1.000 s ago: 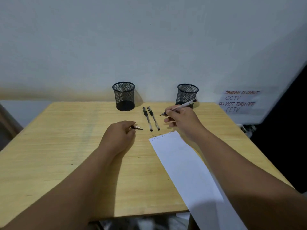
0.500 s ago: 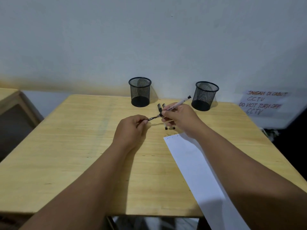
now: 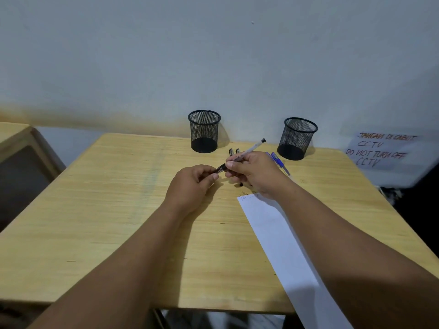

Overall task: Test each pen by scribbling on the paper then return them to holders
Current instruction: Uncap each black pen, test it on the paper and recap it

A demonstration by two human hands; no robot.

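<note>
Both hands (image 3: 255, 172) pinch pen (image 3: 251, 148) mid-table (image 3: 118, 210), edges distant.

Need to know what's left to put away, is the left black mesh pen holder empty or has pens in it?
Empty. The left black mesh pen holder stands upright with nothing rising above its rim, and the mesh shows no pens inside.

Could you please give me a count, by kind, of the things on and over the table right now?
Mesh pen holders: 2 (left, right)
Pens: 5 (one in the hands; two black and two blue lying on the table)
Sheets of paper: 1
Total: 8
</note>
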